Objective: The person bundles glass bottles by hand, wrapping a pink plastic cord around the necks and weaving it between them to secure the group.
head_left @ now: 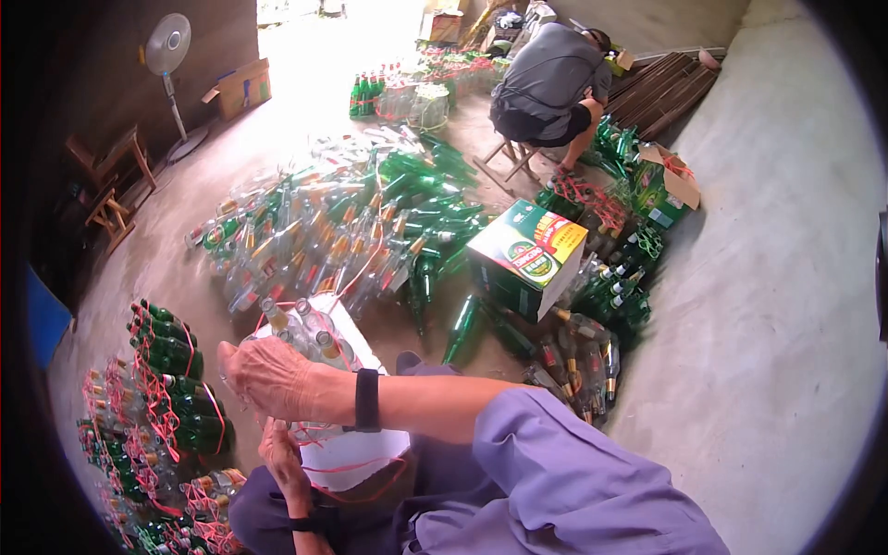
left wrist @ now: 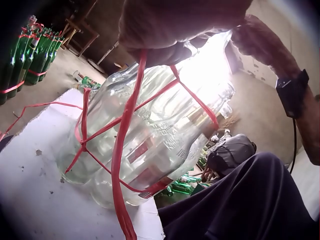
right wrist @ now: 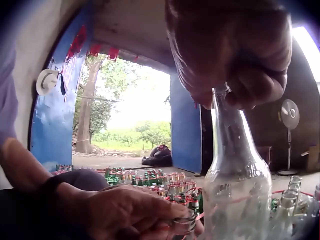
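Note:
Several clear glass bottles (left wrist: 165, 135) stand bundled on a white board (left wrist: 30, 175), with red plastic twine (left wrist: 125, 125) crossing round their sides. My right hand (head_left: 273, 379) is over the bundle, its curled fingers gripping the neck of a clear bottle (right wrist: 235, 185). Lower and nearer my body, my left hand (head_left: 285, 458) is beside the bundle with its fingers curled. A strand of twine runs up into the fingers of that left hand (left wrist: 185, 22) in the left wrist view. Part of the bundle is hidden behind my right hand and forearm.
Loose clear and green bottles (head_left: 324, 222) cover the floor ahead. Tied bundles of green bottles (head_left: 176, 370) stand at left. A green beer carton (head_left: 527, 254) is at right, and a person (head_left: 555, 83) sits on a stool beyond. A fan (head_left: 168, 46) stands back left.

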